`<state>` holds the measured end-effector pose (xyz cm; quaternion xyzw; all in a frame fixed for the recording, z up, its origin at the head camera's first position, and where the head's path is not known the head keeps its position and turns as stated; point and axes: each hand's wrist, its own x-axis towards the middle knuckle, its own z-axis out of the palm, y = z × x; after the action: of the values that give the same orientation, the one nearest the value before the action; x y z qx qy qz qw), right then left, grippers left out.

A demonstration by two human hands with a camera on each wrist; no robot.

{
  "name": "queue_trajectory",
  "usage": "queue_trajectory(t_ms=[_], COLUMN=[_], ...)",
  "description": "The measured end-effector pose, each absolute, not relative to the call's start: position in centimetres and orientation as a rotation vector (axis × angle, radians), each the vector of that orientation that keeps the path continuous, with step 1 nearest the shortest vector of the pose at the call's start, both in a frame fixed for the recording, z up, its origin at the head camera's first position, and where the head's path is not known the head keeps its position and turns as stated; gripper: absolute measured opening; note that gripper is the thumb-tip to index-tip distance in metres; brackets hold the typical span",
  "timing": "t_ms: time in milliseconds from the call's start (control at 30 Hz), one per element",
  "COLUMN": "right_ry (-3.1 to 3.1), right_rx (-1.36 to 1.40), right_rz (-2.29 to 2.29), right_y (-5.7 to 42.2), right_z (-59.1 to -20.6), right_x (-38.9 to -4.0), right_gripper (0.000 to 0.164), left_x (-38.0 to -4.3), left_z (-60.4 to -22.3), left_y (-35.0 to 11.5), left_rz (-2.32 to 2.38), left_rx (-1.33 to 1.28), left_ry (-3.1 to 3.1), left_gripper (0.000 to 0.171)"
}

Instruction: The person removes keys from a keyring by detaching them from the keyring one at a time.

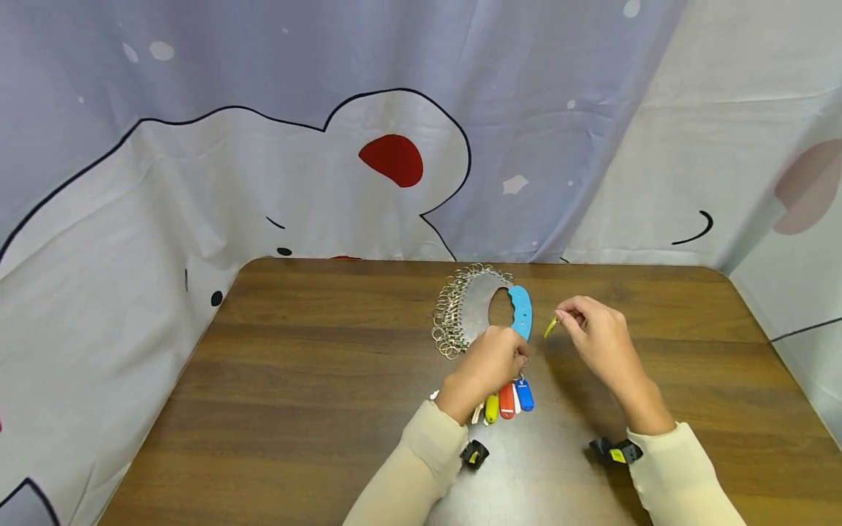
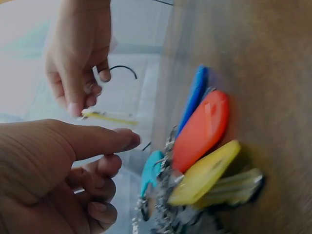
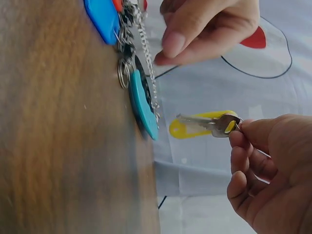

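Between thumb and fingertips, my right hand (image 1: 600,342) pinches the ring end of a key (image 3: 223,126) with a yellow key tag (image 3: 177,128), held up off the table. My left hand (image 1: 488,359) is over the near end of a crescent-shaped metal key holder (image 1: 472,310) with a light-blue handle (image 1: 522,310). Its thumb points forward, the fingers bend loosely, and nothing shows between them. Below it, keys and tags hang from the holder's near end: a blue tag (image 1: 524,395), a red tag (image 1: 506,402) and another yellow tag (image 1: 491,409).
Many small metal rings (image 1: 449,314) line the holder's outer edge. It lies towards the far side of a brown wooden table (image 1: 296,394). A printed curtain (image 1: 296,183) hangs behind the table's far edge.
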<state>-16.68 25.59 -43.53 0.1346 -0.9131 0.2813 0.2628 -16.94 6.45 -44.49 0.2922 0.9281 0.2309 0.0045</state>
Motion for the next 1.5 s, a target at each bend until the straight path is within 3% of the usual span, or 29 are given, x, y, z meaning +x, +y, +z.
queue_trajectory(t_ms=[100, 333, 600, 1000, 1500], right_ry=[-2.477, -2.484, -2.540, -2.571, -2.763], right_rx=[0.322, 0.273, 0.238, 0.231, 0.293], right_rz=[0.770, 0.791, 0.743, 0.573, 0.334], right_y=[26.3, 28.3, 31.9, 37.5, 43.9], right_z=[-43.4, -42.5, -41.3, -40.1, -40.4], right_x=[-16.5, -16.8, -18.9, -22.3, -24.6], right_gripper=[0.005, 0.005, 0.009, 0.011, 0.008], left_x=[-17.0, -17.6, -18.2, -18.2, -16.8], left_z=[-44.1, -43.6, -42.4, -41.1, -42.7], left_y=[5.8, 3.7, 1.0, -2.5, -5.9], left_rz=[0.756, 0.898, 0.856, 0.734, 0.765], left_rx=[0.906, 0.883, 0.883, 0.868, 0.917], left_ry=[2.929, 2.943, 2.947, 2.970, 3.016], left_gripper=[0.006, 0.016, 0.037, 0.054, 0.077])
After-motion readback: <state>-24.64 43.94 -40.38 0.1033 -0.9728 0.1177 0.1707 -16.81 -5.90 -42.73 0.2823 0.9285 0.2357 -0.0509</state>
